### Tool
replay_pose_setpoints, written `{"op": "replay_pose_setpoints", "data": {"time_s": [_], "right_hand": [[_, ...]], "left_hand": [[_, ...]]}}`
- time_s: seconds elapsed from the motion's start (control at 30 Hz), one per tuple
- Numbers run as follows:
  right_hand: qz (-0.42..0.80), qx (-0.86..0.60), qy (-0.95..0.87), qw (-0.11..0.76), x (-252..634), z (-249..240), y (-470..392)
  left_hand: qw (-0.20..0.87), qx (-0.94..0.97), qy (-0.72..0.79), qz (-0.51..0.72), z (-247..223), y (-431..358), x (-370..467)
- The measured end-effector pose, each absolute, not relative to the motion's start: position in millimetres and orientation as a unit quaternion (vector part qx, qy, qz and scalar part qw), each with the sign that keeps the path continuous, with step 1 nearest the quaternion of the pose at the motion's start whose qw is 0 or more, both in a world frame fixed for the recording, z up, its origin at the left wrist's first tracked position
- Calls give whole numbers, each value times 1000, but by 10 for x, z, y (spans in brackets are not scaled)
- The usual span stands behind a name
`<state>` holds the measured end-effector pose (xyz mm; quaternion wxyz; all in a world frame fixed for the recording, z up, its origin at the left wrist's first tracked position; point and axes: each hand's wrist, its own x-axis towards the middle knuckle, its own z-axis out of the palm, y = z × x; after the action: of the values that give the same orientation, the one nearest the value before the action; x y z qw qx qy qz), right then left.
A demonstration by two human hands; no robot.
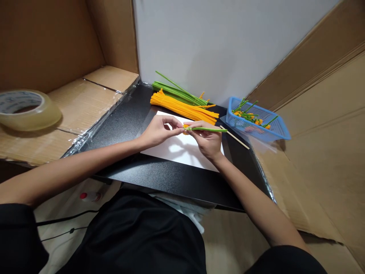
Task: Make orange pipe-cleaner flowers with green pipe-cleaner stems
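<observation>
Above a white sheet (171, 150), my two hands meet at a small orange piece (186, 128) joined to a green stem (211, 129). My left hand (162, 130) pinches at its left side, thumb and index finger together. Around the piece and the near part of the stem, my right hand (207, 140) has its fingers closed; the stem's free end points right. Behind the sheet lie a bundle of orange fuzzy stems (182, 106) and a bundle of green ones (178, 92).
On the right, a blue basket (273, 133) holds orange and green pieces, with a thin stick (235, 137) beside it. A large tape roll (42, 114) lies on cardboard at left. A red-capped bottle (90, 196) is below the black table (128, 171).
</observation>
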<state>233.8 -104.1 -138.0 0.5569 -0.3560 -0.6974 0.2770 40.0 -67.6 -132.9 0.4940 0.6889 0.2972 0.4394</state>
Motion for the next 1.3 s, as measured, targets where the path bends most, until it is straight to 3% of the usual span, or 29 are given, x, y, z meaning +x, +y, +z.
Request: {"op": "replay_pose_setpoints", "data": {"time_s": [0.17,0.4,0.73,1.03,1.3], "right_hand": [[275,-351,-701,557,2316,-1375,-1051],[380,-386,-628,558,2254,-1382,-1015],[347,-394,-630,572,2238,-1444,-1026],[316,-413,-636,571,2209,-1470,-1031],[308,-418,-634,573,2230,-1483,-1008]], "left_hand": [[465,724,295,415,-1342,-639,394],[313,800,273,433,-1296,-651,357],[612,587,310,430,-1337,-661,459],[697,478,354,400,-1369,-664,473],[678,499,350,411,-1406,-655,473]]}}
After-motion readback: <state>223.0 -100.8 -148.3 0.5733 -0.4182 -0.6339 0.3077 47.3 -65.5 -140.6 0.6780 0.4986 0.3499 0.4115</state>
